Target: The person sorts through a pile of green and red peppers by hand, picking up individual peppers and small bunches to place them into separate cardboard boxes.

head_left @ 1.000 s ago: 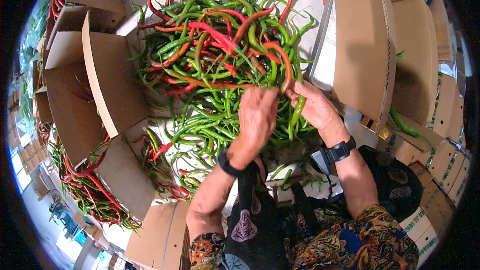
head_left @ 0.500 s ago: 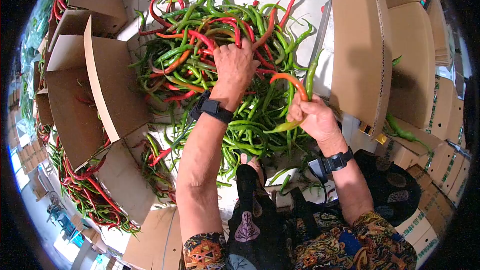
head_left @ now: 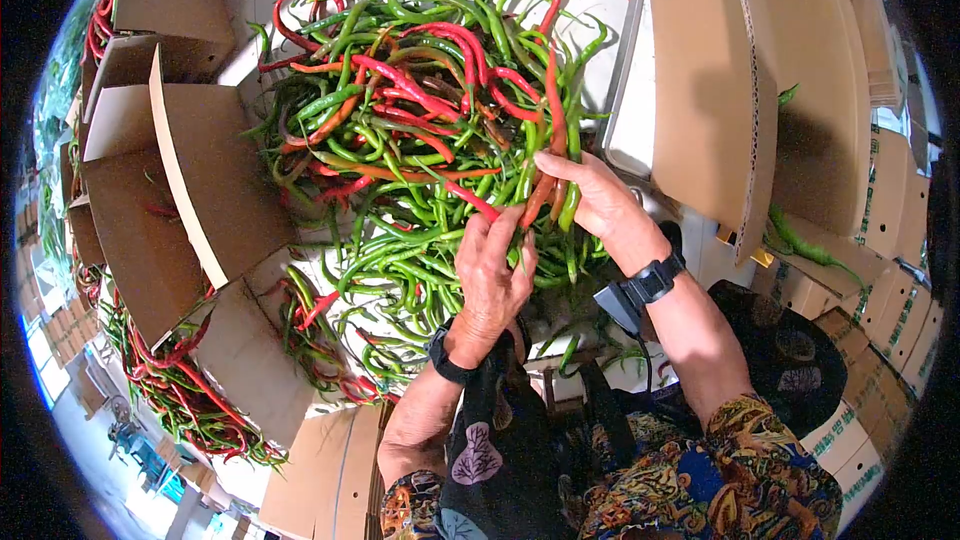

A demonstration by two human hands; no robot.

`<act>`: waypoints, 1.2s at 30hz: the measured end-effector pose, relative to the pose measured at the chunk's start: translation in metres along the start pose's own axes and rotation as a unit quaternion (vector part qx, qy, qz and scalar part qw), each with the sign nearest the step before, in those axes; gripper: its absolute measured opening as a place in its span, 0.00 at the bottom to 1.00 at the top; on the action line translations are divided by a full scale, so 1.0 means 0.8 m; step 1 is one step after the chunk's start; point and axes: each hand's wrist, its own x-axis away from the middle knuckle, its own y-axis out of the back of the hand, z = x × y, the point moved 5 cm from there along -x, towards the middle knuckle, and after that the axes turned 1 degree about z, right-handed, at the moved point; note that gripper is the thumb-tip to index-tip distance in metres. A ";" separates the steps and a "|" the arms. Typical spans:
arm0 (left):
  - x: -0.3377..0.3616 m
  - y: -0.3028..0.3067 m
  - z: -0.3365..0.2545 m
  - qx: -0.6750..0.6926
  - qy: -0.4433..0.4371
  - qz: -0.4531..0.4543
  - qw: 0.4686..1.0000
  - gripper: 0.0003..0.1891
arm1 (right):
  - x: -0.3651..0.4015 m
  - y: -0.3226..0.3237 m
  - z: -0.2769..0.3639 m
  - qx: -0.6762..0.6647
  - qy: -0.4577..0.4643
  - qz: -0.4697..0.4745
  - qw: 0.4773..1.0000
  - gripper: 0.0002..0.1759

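Observation:
A big heap of long chili peppers (head_left: 400,125), red, green and orange, lies in front of me. At its lower part my left hand (head_left: 493,275) is closed, with a slim red chili pepper (head_left: 468,198) pinched at the fingertips. Just to the right, my right hand (head_left: 605,202) is closed around a few long chili peppers (head_left: 558,125), orange-red and green, with the thumb lying over them. The two hands are close together, and their fingertips partly hide the pepper ends. Loose green peppers (head_left: 420,260) spread below the heap.
On the right stands an open cardboard box (head_left: 705,90) with a few green peppers (head_left: 810,245) by it. Open cardboard boxes (head_left: 235,170) stand on the left, near another pile of red and green peppers (head_left: 185,380). Stacked cartons (head_left: 895,215) line the far right.
My left hand has drawn back from the heap's middle toward me, now pinching a red chili pepper. My right hand has shifted slightly up and left, its peppers now pointing up over the heap.

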 end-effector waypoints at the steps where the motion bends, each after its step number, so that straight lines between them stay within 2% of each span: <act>1: 0.005 -0.004 0.007 0.031 0.033 0.017 0.999 0.18 | 0.001 0.002 -0.001 0.013 -0.002 0.005 1.000 0.18; 4: 0.021 -0.012 0.027 0.094 0.109 0.060 0.988 0.19 | 0.007 0.006 -0.009 0.025 -0.044 0.022 0.998 0.17; 6: 0.035 -0.020 0.046 0.187 0.193 0.052 0.962 0.19 | 0.009 0.013 -0.017 0.042 -0.060 0.017 0.997 0.17; 10: 0.033 -0.018 0.029 0.106 0.089 0.118 0.983 0.24 | 0.006 -0.004 -0.025 -0.014 -0.075 0.042 0.996 0.19; 11: 0.035 -0.020 0.032 0.100 0.086 0.138 0.982 0.27 | 0.008 -0.010 -0.025 -0.004 -0.094 0.032 0.995 0.22; 14: 0.030 -0.011 0.030 0.187 0.138 0.179 0.956 0.30 | 0.011 -0.009 -0.019 0.022 -0.103 0.021 0.994 0.19; 15: 0.037 -0.008 0.038 0.214 0.167 0.194 0.943 0.28 | 0.012 -0.007 -0.016 0.026 -0.094 0.020 0.995 0.18; 18: 0.049 0.011 0.054 0.352 0.277 0.103 0.888 0.23 | 0.016 -0.001 -0.004 0.077 -0.052 0.015 0.996 0.13; 19: 0.053 0.018 0.055 0.312 0.343 0.058 0.884 0.21 | 0.021 -0.002 0.001 0.117 -0.044 0.020 0.992 0.14; 20: 0.049 0.028 0.051 0.282 0.345 0.032 0.895 0.23 | 0.027 -0.005 0.005 0.157 -0.037 0.026 0.987 0.14; 22: 0.034 0.033 0.037 0.207 0.275 0.012 0.939 0.30 | 0.037 -0.013 0.000 0.182 -0.036 0.023 0.982 0.17; 23: 0.024 0.028 0.026 0.214 0.269 0.008 0.939 0.32 | 0.042 -0.019 -0.001 0.186 -0.039 0.035 0.981 0.20; 24: 0.013 0.020 0.016 0.221 0.261 0.004 0.940 0.35 | 0.046 -0.018 -0.003 0.257 -0.029 0.018 0.966 0.25; 25: -0.005 0.011 0.007 0.084 0.131 0.009 0.988 0.39 | 0.048 -0.025 -0.008 0.214 0.007 0.032 0.976 0.27; 26: -0.005 -0.004 0.003 0.083 0.173 0.086 0.978 0.41 | 0.048 -0.031 -0.012 0.171 0.044 0.045 0.983 0.28; 27: -0.009 -0.017 -0.004 0.079 0.163 0.116 0.977 0.41 | 0.052 -0.040 -0.004 0.158 0.041 0.050 0.985 0.30; 28: -0.013 -0.029 -0.011 0.076 0.153 0.147 0.974 0.41 | 0.048 -0.024 -0.007 0.141 0.074 0.004 0.987 0.29; 29: -0.019 -0.037 -0.021 0.090 0.117 0.174 0.974 0.43 | 0.050 -0.018 -0.002 0.129 0.066 -0.009 0.989 0.29; 30: -0.035 -0.034 -0.033 0.105 0.009 0.141 0.984 0.43 | 0.052 -0.014 0.003 0.117 0.057 -0.022 0.991 0.28; 32: -0.053 -0.031 -0.028 -0.152 0.002 0.265 0.952 0.35 | 0.055 -0.002 0.009 0.141 0.037 -0.050 0.988 0.24; 33: -0.072 -0.026 -0.022 -0.212 -0.071 0.202 0.953 0.24 | 0.054 0.016 0.008 0.151 0.018 -0.056 0.987 0.23; 34: -0.096 -0.018 -0.016 -0.232 -0.056 0.188 0.953 0.15 | 0.055 0.026 0.005 0.159 -0.004 -0.062 0.985 0.22; 35: -0.125 -0.010 -0.010 -0.195 -0.029 0.109 0.974 0.14 | 0.060 0.022 0.011 0.133 0.009 -0.096 0.986 0.20; 36: -0.156 -0.009 0.001 -0.218 -0.024 0.047 0.975 0.15 | 0.062 0.015 0.015 0.127 0.036 -0.103 0.986 0.20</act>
